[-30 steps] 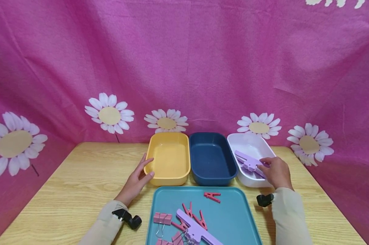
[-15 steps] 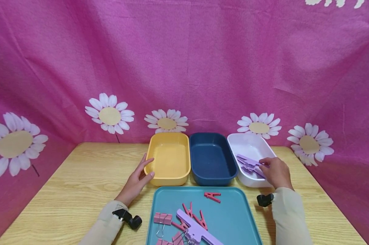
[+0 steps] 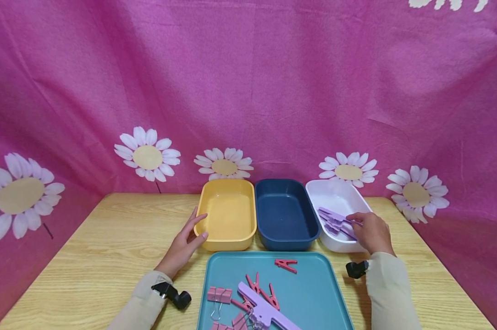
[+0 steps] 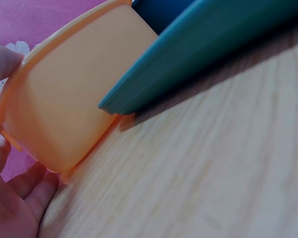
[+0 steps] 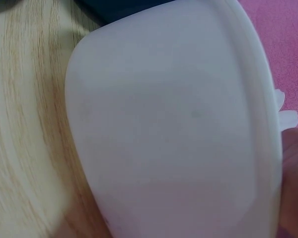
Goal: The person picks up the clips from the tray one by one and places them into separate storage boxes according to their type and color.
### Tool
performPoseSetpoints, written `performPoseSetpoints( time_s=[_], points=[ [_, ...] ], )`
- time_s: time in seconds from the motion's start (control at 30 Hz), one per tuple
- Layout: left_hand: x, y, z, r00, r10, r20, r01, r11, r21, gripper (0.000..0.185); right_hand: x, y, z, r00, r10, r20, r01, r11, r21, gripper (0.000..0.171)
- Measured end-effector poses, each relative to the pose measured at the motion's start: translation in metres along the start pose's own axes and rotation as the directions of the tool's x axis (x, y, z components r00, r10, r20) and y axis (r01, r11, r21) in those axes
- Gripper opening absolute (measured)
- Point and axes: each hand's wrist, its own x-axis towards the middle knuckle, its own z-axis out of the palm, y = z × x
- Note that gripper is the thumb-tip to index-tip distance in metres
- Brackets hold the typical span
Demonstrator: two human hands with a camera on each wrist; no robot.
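Note:
My right hand [image 3: 372, 231] reaches over the near right rim of the white bin [image 3: 357, 197], its curled fingers at the end of a purple bag clip [image 3: 331, 213]. More purple clip parts lie under it in the bin; the right wrist view shows mostly the bin's outer wall [image 5: 164, 114], with a piece of the hand beyond the rim. My left hand [image 3: 182, 247] rests on the left front corner of the yellow bin [image 3: 232, 243], two digits over the rim. In the left wrist view its lower fingers [image 4: 27, 183] lie by the bin's base.
Between these bins stands a dark blue bin [image 3: 287, 238]. In front, a teal tray [image 3: 314, 311] carries red clothespins [image 3: 285, 264], pink binder clips [image 3: 219, 294] and another purple bag clip [image 3: 265, 309]. A pink flowered cloth [image 3: 248, 91] hangs behind the wooden table [image 3: 79, 275].
The purple bag clip at my right hand has gone down into the white bin, onto the purple parts there, and the fingers have shifted slightly. My left hand has stayed in place.

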Motion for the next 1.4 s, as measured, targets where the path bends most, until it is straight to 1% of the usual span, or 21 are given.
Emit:
performPoseSetpoints(
  time_s=[0.07,0.13,0.27,0.33,0.57,0.8,1.03,1.23,1.4],
  points=[
    [0.001,-0.004,0.000,1.000,0.010,-0.001,-0.010,1.000,-0.013,0.052,0.000,0.000,-0.001,1.000,0.005,0.008,-0.005,1.000,0.001,0.030],
    [0.004,-0.013,0.000,1.000,0.019,-0.004,-0.019,1.000,-0.023,0.052,0.000,0.000,-0.001,1.000,0.006,0.008,-0.006,1.000,0.001,0.031],
    [0.010,-0.032,0.000,1.000,0.025,-0.015,-0.026,1.000,-0.015,0.052,0.001,0.000,-0.001,1.000,-0.002,-0.002,0.002,1.000,-0.006,0.034],
    [0.011,-0.035,0.000,1.000,0.024,-0.016,-0.024,1.000,-0.011,0.052,0.001,0.000,0.000,1.000,-0.006,-0.005,0.006,1.000,-0.006,0.034],
    [0.000,-0.002,-0.001,1.000,0.009,0.000,-0.009,1.000,-0.008,0.052,0.000,-0.001,0.001,1.000,0.009,0.004,-0.009,1.000,0.002,0.034],
    [0.000,-0.001,-0.001,1.000,-0.016,-0.002,0.016,1.000,0.012,0.053,0.000,-0.001,0.000,1.000,0.022,0.023,-0.022,1.000,0.021,0.034],
    [0.000,0.000,0.000,1.000,-0.019,-0.002,0.019,1.000,0.004,0.053,-0.001,-0.001,-0.004,0.999,0.021,0.042,-0.024,0.998,0.065,0.036],
    [0.001,0.000,0.000,1.000,-0.013,-0.001,0.013,1.000,-0.014,0.053,-0.003,-0.007,-0.008,0.999,-0.029,0.022,0.027,0.996,0.086,0.034],
    [0.001,0.000,-0.001,1.000,-0.018,-0.004,0.018,1.000,-0.015,0.052,-0.007,-0.018,-0.011,0.998,-0.060,0.035,0.056,0.992,0.110,0.033]
  ],
)
